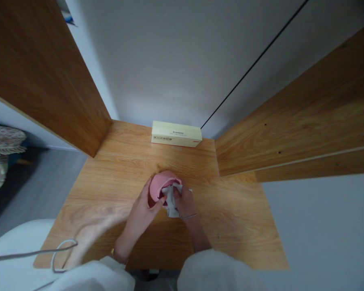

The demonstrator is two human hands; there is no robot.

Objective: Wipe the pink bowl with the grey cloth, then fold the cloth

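Observation:
A pink rounded container (161, 180), hollow with a dark inside, rests on the wooden desk in front of me. My left hand (144, 208) grips its left side, thumb at the near rim and fingers round the outer wall. A crumpled white cloth or tissue (171, 205) hangs over the container's near right opening. My right hand (185, 202) is closed on this cloth, pressing it at the container's inside edge. A thin bracelet circles the right wrist. The container's underside and some right-hand fingers are hidden.
A long cream box (176, 134) with printed text lies against the back wall. Wooden panels (291, 121) rise at left and right of the desk (239, 226). A pale cable (63, 242) loops at the near left, by a white rounded surface (21, 242).

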